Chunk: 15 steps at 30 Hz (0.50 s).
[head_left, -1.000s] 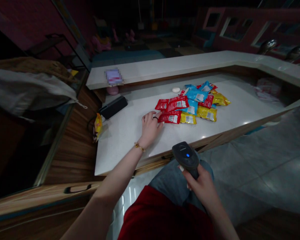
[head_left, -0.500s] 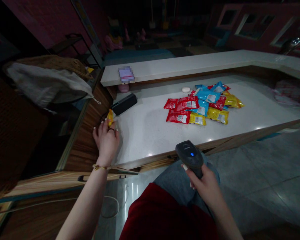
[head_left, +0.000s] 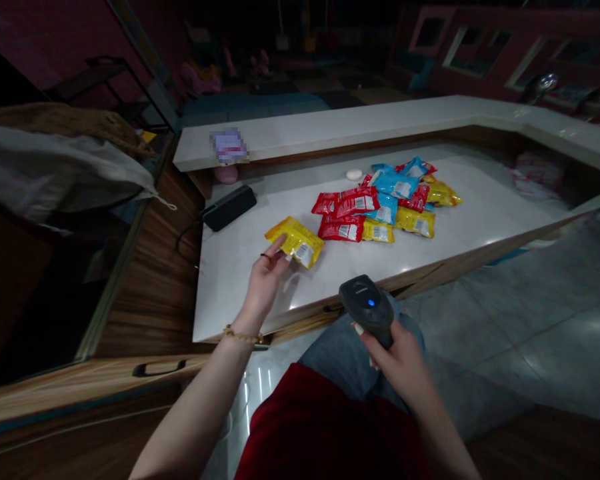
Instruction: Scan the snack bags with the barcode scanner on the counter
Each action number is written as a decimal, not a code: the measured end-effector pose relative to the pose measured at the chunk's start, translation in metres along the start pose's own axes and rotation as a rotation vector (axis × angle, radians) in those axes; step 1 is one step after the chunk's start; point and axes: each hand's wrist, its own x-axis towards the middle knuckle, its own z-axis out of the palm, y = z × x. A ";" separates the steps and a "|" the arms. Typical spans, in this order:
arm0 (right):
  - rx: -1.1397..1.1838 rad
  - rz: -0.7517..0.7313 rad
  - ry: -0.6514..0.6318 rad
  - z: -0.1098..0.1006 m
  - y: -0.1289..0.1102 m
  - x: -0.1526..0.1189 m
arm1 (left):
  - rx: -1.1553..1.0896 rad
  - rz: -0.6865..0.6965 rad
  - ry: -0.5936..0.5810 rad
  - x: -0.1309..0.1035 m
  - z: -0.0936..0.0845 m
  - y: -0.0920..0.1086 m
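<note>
Between the thumb and fingers of my left hand (head_left: pixel 266 280) is the left end of a yellow snack bag (head_left: pixel 307 243), held just over the white counter (head_left: pixel 230 287). Its barcode faces up towards me. My right hand (head_left: pixel 397 350) is wrapped round the handle of a black barcode scanner (head_left: pixel 364 303), which shows a blue light and hangs over the counter's front edge. Right of the yellow bag lies a heap of red snack bags (head_left: pixel 357 201), blue snack bags (head_left: pixel 395 181) and other yellow bags (head_left: pixel 415 222), several with barcodes up.
A black box-shaped device (head_left: pixel 230 208) with a cable lies at the counter's left. Behind the heap is a small white oval object (head_left: pixel 354 175). A raised white ledge (head_left: pixel 320 128) runs along the back. Left stands a wooden cabinet (head_left: pixel 145 293) with white cloth (head_left: pixel 65 160) on top.
My left hand has moved right from the counter's left edge, bringing the yellow snack bag nearer the heap. My right hand still holds the scanner. The view has shifted slightly.
</note>
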 end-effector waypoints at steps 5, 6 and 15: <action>-0.016 0.005 0.024 -0.005 0.000 -0.002 | 0.282 -0.015 -0.132 -0.007 0.021 -0.017; -0.011 0.013 0.024 -0.006 0.000 -0.002 | 0.445 0.056 -0.094 -0.008 0.019 -0.017; 0.006 0.003 -0.001 0.001 -0.004 0.004 | 1.067 0.482 -0.278 0.003 0.007 -0.003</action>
